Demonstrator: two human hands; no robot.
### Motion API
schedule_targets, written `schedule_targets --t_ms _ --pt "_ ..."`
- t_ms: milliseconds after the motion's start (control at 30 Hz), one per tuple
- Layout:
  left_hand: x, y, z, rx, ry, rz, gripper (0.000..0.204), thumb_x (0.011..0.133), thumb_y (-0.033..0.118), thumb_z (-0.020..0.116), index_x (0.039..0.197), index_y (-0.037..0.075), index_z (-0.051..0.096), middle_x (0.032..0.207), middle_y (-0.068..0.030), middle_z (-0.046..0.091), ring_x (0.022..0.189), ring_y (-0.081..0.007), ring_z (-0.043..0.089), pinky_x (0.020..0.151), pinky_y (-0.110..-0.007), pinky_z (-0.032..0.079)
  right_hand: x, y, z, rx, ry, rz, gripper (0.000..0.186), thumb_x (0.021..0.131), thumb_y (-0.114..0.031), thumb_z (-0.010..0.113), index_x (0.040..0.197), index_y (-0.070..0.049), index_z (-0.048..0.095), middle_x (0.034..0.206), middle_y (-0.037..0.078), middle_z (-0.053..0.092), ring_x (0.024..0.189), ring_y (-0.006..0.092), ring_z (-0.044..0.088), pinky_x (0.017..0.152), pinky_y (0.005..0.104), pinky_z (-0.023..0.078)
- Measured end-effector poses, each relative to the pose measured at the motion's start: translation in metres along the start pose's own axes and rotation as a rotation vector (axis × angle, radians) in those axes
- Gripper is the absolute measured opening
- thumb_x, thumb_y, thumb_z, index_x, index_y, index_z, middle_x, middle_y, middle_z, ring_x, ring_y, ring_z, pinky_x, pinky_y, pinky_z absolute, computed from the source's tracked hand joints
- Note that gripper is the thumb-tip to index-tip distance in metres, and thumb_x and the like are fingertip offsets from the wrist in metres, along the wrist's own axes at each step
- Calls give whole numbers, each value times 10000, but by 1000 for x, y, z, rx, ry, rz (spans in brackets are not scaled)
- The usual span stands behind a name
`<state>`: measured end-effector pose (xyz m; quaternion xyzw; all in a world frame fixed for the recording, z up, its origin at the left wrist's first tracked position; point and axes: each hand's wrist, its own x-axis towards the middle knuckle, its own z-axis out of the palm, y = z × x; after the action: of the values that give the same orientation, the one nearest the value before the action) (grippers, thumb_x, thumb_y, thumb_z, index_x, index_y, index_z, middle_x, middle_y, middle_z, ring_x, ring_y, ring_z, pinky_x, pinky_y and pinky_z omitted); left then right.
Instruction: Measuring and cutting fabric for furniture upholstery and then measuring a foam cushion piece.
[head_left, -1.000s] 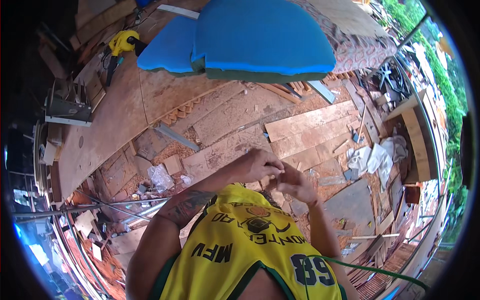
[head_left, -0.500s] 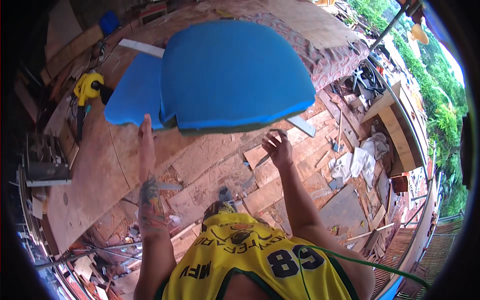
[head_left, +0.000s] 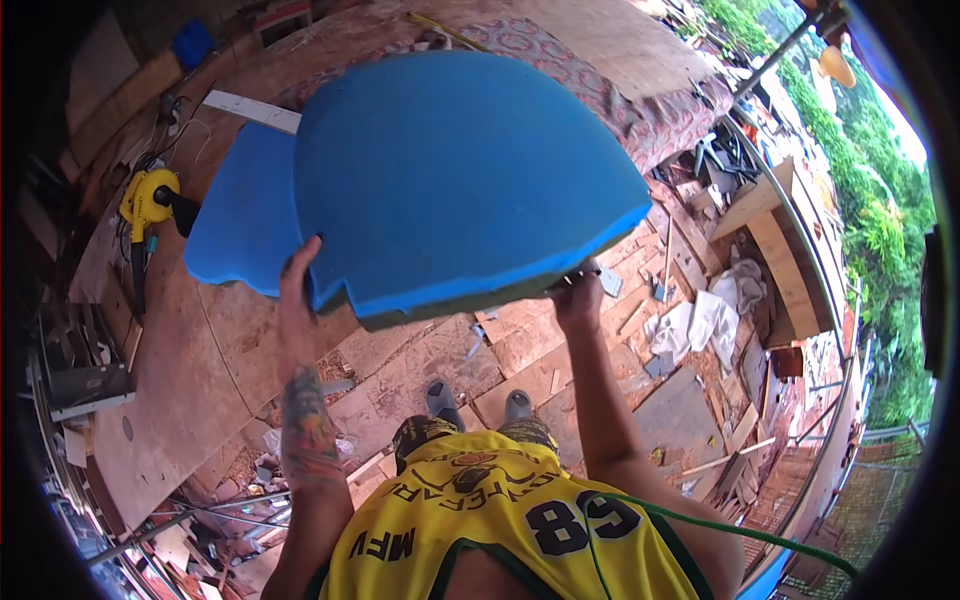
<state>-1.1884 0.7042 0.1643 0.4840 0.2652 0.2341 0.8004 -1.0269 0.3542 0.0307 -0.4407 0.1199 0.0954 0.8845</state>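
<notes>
A large blue foam cushion piece (head_left: pixel 470 180), rounded at the far side and rough along its near edge, lies tilted in front of me. It partly covers a second blue foam piece (head_left: pixel 238 210) at the left. My left hand (head_left: pixel 297 290) is closed at the big piece's near left corner, its fingertips against the edge. My right hand (head_left: pixel 577 298) grips the near edge towards the right, with its fingers partly hidden under the foam. Whether a knife is still in it I cannot make out. A white strip (head_left: pixel 255 110) sticks out behind the foam at the left.
A yellow blower (head_left: pixel 150 200) stands on the wooden board (head_left: pixel 190 370) at the left. Patterned cloth (head_left: pixel 640 100) lies beyond the foam. Wood scraps and white rags (head_left: pixel 705 320) litter the right side, near a wooden box frame (head_left: pixel 785 260). A green cord (head_left: pixel 740 535) crosses my shoulder.
Both hands have come to the foam's near edge and taken hold. The big piece has shifted nearer and its right end is swung towards me. The dark blade under my right hand no longer shows.
</notes>
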Motion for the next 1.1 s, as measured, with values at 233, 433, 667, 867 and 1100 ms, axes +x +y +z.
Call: schedule_targets --t_ms 233,433,667,867,1100 --pt "-8 -107 -45 572 414 429 591 882 262 779 1324 -59 553 1259 -158 608 1189 -245 563 1045 -356 425 -22 -82 -55 -1885 -413 -119 211 885 -200 625 885 -18 732 779 172 730 702 252 713 628 365 567" --pt "-86 -121 141 396 -598 217 604 1061 466 478 1443 -2 486 1332 -178 573 1132 -213 605 1043 -413 433 -46 -157 73 -1544 -1265 -254 170 795 -163 766 880 -19 734 817 120 740 718 183 703 649 317 545" --pt "-93 -62 145 606 -668 -47 290 1003 379 622 1039 120 747 684 59 549 580 -42 460 500 -221 368 10 -239 101 -1554 -1235 11 283 814 -282 820 929 -40 729 706 24 657 586 72 572 486 245 420" --pt "-29 15 24 733 -366 10 223 972 281 692 878 83 735 624 103 489 543 -4 397 492 -204 302 85 -364 95 -1577 -903 49 193 895 -232 752 923 -45 710 616 -63 529 471 11 430 398 193 290" --pt "30 26 -36 860 -310 110 222 942 246 739 861 40 728 669 84 515 642 -15 415 567 -224 317 152 -362 99 -1712 -658 -117 190 892 -215 754 933 -32 727 661 -56 573 563 14 474 501 208 362"
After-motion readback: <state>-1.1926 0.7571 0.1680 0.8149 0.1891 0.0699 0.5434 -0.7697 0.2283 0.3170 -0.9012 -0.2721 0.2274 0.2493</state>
